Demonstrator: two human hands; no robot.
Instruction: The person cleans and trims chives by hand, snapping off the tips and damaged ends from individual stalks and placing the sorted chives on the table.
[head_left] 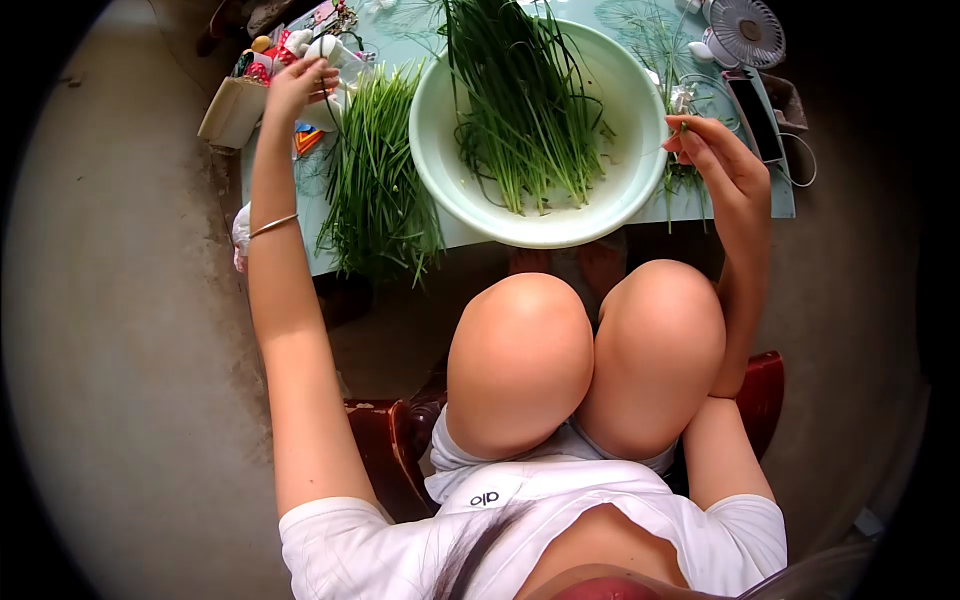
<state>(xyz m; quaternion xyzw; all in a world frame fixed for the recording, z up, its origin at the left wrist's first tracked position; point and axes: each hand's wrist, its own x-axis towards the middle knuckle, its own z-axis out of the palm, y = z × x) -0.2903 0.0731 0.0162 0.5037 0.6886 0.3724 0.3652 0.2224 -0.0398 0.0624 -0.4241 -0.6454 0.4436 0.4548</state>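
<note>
A pale green basin (440, 190) holds long green stalks (530, 130), their cut ends toward me. Left of it a thick pile of similar stalks (380, 190) lies on the table, some hanging over the front edge. My left hand (302, 85) is raised beyond that pile's upper left, fingers curled around a thin dark green strand. Beside the basin's right rim, my right hand (722, 158) pinches a small green bit between thumb and fingertips. A few loose stalks (683, 178) lie on the table next to it.
A box (233, 112) of small colourful items stands at the table's left edge. At the right are a small fan (745, 33), a phone (753, 118) and a white cable (812, 160). My knees are just below the basin, near the table's front edge (775, 207).
</note>
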